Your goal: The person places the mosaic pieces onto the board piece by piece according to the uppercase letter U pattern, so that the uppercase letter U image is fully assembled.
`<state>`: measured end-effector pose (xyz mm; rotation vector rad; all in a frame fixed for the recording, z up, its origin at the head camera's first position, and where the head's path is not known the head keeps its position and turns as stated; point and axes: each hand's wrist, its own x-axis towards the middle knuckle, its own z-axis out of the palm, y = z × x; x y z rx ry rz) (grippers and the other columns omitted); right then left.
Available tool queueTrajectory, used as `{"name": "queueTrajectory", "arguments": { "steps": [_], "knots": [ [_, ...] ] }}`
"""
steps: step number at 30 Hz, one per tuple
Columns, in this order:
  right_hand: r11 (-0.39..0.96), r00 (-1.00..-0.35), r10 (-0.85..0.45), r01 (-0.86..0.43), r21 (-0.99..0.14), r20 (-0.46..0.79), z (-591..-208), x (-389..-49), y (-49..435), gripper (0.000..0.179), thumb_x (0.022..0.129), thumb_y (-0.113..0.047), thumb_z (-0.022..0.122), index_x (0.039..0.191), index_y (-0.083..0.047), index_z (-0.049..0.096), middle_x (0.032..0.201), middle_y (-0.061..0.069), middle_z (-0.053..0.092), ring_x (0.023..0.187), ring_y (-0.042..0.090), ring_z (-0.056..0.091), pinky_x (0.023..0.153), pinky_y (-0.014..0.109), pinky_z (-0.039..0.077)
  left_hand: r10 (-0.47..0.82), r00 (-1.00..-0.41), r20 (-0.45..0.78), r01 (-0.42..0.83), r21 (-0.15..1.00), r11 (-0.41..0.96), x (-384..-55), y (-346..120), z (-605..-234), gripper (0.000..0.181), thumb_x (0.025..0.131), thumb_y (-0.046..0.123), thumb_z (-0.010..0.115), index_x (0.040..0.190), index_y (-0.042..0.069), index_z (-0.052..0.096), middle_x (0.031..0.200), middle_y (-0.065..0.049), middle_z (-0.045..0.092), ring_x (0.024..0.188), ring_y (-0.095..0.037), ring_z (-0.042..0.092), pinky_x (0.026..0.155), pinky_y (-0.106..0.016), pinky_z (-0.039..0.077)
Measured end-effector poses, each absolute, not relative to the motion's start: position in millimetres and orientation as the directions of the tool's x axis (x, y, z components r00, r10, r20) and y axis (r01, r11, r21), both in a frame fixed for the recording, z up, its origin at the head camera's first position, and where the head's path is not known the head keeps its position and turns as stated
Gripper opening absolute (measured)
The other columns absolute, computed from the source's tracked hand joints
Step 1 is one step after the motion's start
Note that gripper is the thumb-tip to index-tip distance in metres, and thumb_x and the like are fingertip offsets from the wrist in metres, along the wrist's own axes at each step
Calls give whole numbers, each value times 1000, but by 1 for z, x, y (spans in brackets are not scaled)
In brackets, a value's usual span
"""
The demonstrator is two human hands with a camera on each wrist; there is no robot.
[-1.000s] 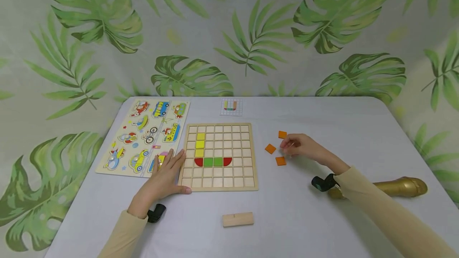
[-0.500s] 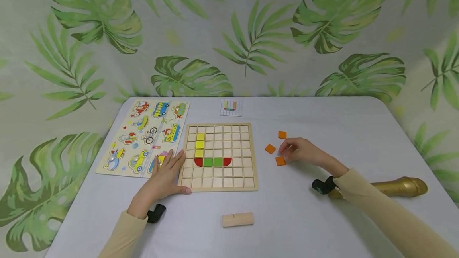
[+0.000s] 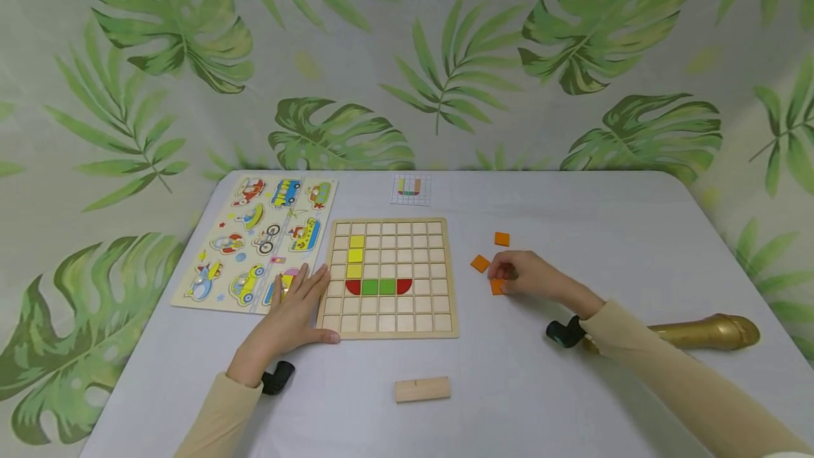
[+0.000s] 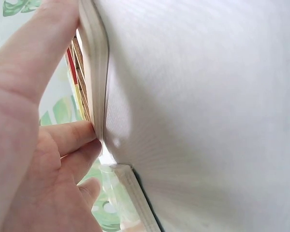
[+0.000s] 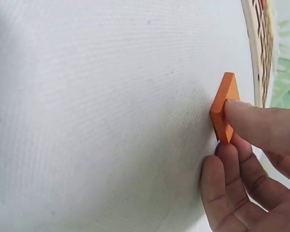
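Note:
My right hand point(image 3: 533, 276) is at the nearest of three orange square tiles. In the right wrist view, the thumb lies on top of that orange tile point(image 5: 224, 96) and the fingertips meet its edge, so it is pinched low at the cloth. Two more orange tiles, one at the back point(image 3: 502, 239) and one to the left point(image 3: 480, 263), lie close by. On the wooden grid board point(image 3: 452, 288) sit yellow squares point(image 3: 355, 256), green squares point(image 3: 378, 287) and two red quarter-rounds point(image 3: 403, 286). My left hand point(image 3: 289, 320) rests with spread fingers along the board's left edge, thumb at its front corner.
A vehicle puzzle board point(image 3: 240, 258) lies left of the grid board, partly under my left fingers. A small pattern card point(image 3: 410, 190) is at the back. A wooden block point(image 3: 422, 389) lies in front, and a gold-coloured object point(image 3: 712, 332) lies beyond my right sleeve.
My right hand has come down and slightly left, from between the orange tiles onto the nearest one, and its thumb and fingers have closed on it. The left hand stays where it was.

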<state>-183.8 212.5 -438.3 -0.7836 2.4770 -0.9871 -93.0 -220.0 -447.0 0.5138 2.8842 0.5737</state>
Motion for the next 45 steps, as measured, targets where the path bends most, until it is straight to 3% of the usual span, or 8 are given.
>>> {"name": "queueTrajectory", "arguments": {
  "steps": [9, 16, 23, 30, 37, 45],
  "knots": [
    [596, -772, -626, -380, -707, -113, -436, -183, 210, 26, 72, 14, 69, 87, -6, 62, 82, 0, 57, 78, 16, 52, 69, 26, 47, 355, -930, -94, 292, 395, 871, -94, -219, -446, 113, 64, 50, 82, 149, -1, 27, 157, -13, 19, 143, -39, 1, 107, -64, -8],
    [569, -780, -608, -301, -765, -145, -428, -187, 201, 23, 72, 12, 66, 86, -5, 63, 79, 2, 60, 74, 18, 52, 65, 26, 46, 349, -932, -97, 286, 392, 874, -93, -219, -446, 113, 64, 52, 82, 149, 0, 28, 157, -13, 19, 143, -38, 0, 107, -65, -9],
    [489, -763, -635, -273, -828, -124, -422, -195, 183, 16, 79, 4, 69, 93, -1, 63, 89, 7, 63, 80, 20, 54, 71, 25, 46, 348, -932, -96, 286, 395, 873, -93, -219, -445, 113, 64, 51, 82, 149, -1, 27, 157, -14, 19, 143, -38, 1, 107, -64, -9],
    [461, -750, -649, -249, -852, -132, -408, -197, 145, 15, 81, 8, 66, 95, 6, 61, 87, 15, 60, 78, 24, 51, 70, 26, 44, 347, -933, -97, 281, 408, 868, -93, -219, -447, 113, 64, 50, 83, 149, 0, 28, 157, -13, 19, 143, -38, 1, 107, -63, -10],
    [465, -751, -651, -282, -839, -109, -426, -215, 109, 14, 81, 2, 71, 92, -3, 64, 84, 4, 61, 77, 18, 54, 72, 26, 47, 353, -931, -89, 289, 411, 865, -92, -219, -446, 113, 64, 50, 82, 149, -1, 28, 157, -14, 20, 143, -39, 1, 107, -64, -9],
    [474, -733, -674, -337, -813, -89, -431, -219, 74, 13, 81, 4, 70, 89, -5, 64, 79, 2, 60, 73, 14, 55, 70, 24, 47, 355, -931, -83, 294, 404, 866, -93, -219, -447, 112, 64, 50, 82, 148, -1, 29, 157, -14, 20, 143, -39, 2, 107, -65, -8]
  ]
}}
